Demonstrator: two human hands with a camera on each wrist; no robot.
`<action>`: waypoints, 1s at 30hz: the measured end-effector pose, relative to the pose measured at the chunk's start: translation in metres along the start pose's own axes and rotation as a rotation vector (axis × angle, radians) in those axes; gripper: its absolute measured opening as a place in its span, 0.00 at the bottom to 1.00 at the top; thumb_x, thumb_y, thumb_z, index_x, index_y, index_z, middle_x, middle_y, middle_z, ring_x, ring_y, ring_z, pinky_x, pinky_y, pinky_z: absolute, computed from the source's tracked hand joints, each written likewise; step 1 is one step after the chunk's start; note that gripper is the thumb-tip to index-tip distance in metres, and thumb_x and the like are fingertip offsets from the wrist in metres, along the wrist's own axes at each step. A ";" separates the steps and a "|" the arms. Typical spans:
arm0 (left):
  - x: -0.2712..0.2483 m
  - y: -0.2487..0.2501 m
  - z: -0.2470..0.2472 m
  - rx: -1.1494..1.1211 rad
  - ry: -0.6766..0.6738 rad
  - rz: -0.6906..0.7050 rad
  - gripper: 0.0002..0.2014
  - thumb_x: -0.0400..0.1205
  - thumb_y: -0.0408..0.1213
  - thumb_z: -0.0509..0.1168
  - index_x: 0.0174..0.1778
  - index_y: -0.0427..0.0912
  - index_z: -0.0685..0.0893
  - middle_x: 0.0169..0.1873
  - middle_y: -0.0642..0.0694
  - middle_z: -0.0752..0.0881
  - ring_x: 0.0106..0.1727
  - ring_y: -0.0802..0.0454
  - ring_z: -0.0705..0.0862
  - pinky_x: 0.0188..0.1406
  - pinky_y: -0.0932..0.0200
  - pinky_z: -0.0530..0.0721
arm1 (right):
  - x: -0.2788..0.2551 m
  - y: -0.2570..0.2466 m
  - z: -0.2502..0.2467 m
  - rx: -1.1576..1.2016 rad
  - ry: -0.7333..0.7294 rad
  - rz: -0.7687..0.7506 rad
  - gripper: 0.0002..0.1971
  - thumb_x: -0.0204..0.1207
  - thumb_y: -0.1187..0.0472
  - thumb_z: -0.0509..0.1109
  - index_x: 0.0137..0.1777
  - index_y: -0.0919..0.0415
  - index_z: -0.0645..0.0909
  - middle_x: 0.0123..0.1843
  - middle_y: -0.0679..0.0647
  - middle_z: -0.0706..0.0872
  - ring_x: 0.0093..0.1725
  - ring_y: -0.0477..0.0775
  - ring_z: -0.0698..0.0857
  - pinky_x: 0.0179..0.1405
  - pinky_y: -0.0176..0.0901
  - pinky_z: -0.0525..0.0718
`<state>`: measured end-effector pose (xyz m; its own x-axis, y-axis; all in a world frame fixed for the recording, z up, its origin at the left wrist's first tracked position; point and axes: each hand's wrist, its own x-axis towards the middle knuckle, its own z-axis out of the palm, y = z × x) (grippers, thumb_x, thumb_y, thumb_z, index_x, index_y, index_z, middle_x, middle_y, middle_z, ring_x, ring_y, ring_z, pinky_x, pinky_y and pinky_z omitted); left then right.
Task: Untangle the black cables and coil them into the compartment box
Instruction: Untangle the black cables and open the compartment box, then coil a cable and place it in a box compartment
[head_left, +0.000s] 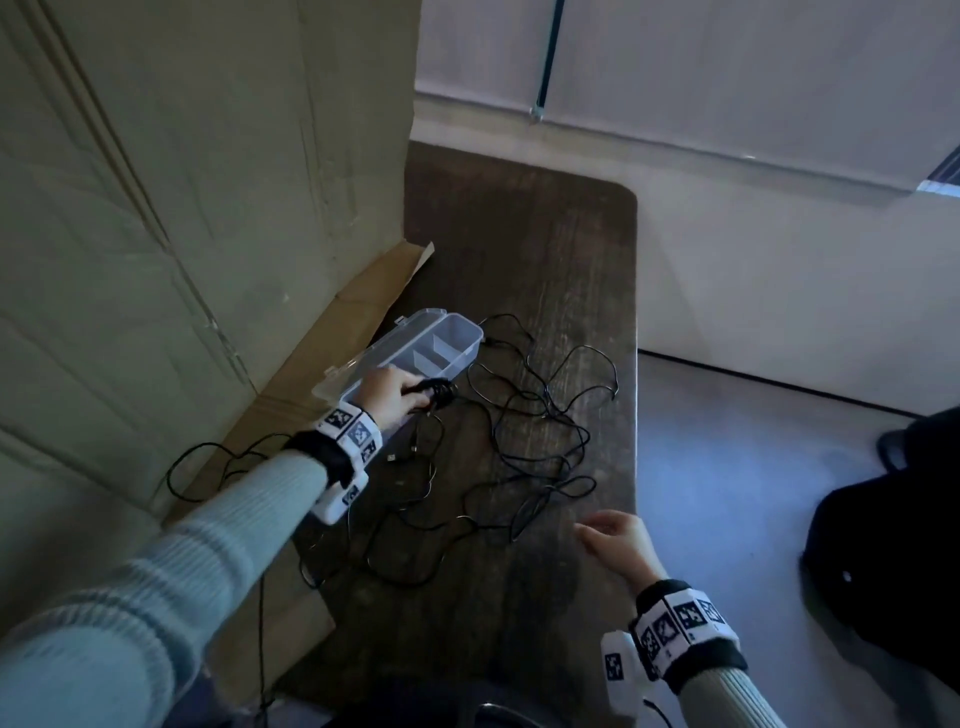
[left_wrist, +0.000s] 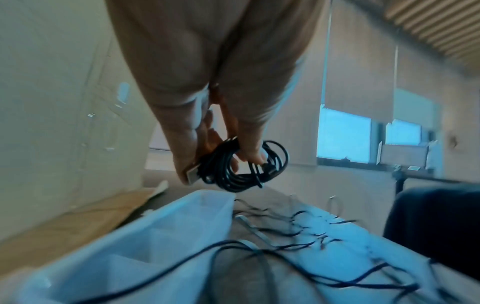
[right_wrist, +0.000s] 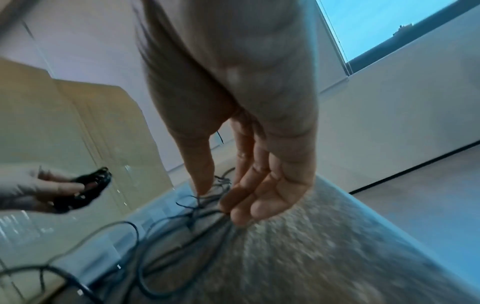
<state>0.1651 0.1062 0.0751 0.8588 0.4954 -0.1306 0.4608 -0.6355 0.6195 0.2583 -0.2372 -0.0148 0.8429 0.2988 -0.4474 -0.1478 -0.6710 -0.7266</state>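
My left hand (head_left: 392, 396) grips a tight coil of black cable (head_left: 435, 393) just above the near end of the clear compartment box (head_left: 457, 332). In the left wrist view the coil (left_wrist: 241, 170) hangs from thumb and fingers, over the box (left_wrist: 145, 242). The box stands open on the dark wooden table (head_left: 519, 249), its lid tipped back to the left. More black cables (head_left: 530, 436) lie tangled and loose across the table. My right hand (head_left: 618, 540) hovers over the table's right edge with relaxed fingers (right_wrist: 249, 197) and holds nothing.
A big cardboard box (head_left: 182, 208) stands along the table's left side, with a flap (head_left: 343, 322) lying under the clear box. One cable loop (head_left: 192, 467) trails onto the cardboard. A dark chair (head_left: 893, 545) is at the right, beyond the table edge.
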 end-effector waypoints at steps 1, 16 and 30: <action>0.012 -0.009 -0.007 0.032 0.022 0.004 0.15 0.79 0.36 0.71 0.61 0.39 0.87 0.55 0.42 0.89 0.52 0.49 0.86 0.48 0.63 0.76 | 0.003 0.013 0.001 -0.054 -0.013 0.031 0.12 0.70 0.57 0.80 0.50 0.62 0.88 0.40 0.53 0.90 0.39 0.51 0.89 0.44 0.47 0.89; 0.109 -0.073 0.014 0.385 -0.086 -0.002 0.14 0.72 0.22 0.73 0.33 0.43 0.76 0.42 0.45 0.73 0.46 0.50 0.74 0.48 0.63 0.72 | -0.005 0.052 0.010 -0.166 -0.206 0.179 0.03 0.79 0.60 0.71 0.47 0.58 0.85 0.36 0.50 0.88 0.32 0.45 0.84 0.28 0.32 0.80; 0.106 -0.090 0.021 0.451 -0.277 0.098 0.17 0.75 0.34 0.74 0.60 0.40 0.86 0.59 0.42 0.82 0.59 0.45 0.80 0.61 0.56 0.74 | -0.003 0.051 0.010 -0.245 -0.227 0.146 0.03 0.79 0.58 0.71 0.44 0.54 0.82 0.37 0.49 0.89 0.31 0.43 0.85 0.29 0.31 0.79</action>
<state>0.2193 0.2033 -0.0106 0.9017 0.2845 -0.3256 0.3732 -0.8925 0.2535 0.2436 -0.2653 -0.0554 0.6814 0.3122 -0.6620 -0.1068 -0.8524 -0.5119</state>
